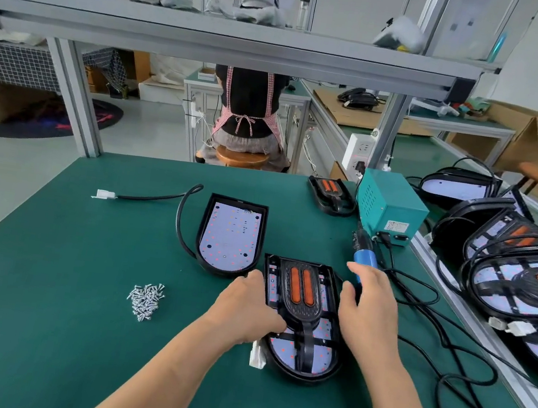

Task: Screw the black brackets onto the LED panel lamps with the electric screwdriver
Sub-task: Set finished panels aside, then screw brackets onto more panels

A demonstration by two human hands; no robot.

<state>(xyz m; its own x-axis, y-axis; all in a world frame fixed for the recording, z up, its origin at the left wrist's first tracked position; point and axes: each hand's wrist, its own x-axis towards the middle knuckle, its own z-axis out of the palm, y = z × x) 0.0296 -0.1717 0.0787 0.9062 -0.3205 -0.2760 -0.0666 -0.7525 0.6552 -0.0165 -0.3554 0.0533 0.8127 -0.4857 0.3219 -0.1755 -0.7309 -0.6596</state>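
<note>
An LED panel lamp point(315, 357) lies on the green mat with a black bracket point(300, 293), fitted with two orange strips, sitting on top of it. My left hand point(246, 308) grips the lamp's left edge with curled fingers. At the lamp's right edge is my right hand point(367, 307), fingers bent against the rim. A second LED panel lamp point(230, 233) without a bracket lies just behind, its cable point(182, 222) curling left. The blue electric screwdriver point(364, 252) lies on the mat beyond my right hand. A pile of several screws point(145, 299) sits to the left.
A teal power box point(390, 207) stands at the back right, with a spare bracket point(331, 193) beside it. Finished lamps point(527, 274) are stacked on the right conveyor. Black cables point(440, 352) loop across the mat's right side. A person point(248, 111) sits with their back turned behind the bench.
</note>
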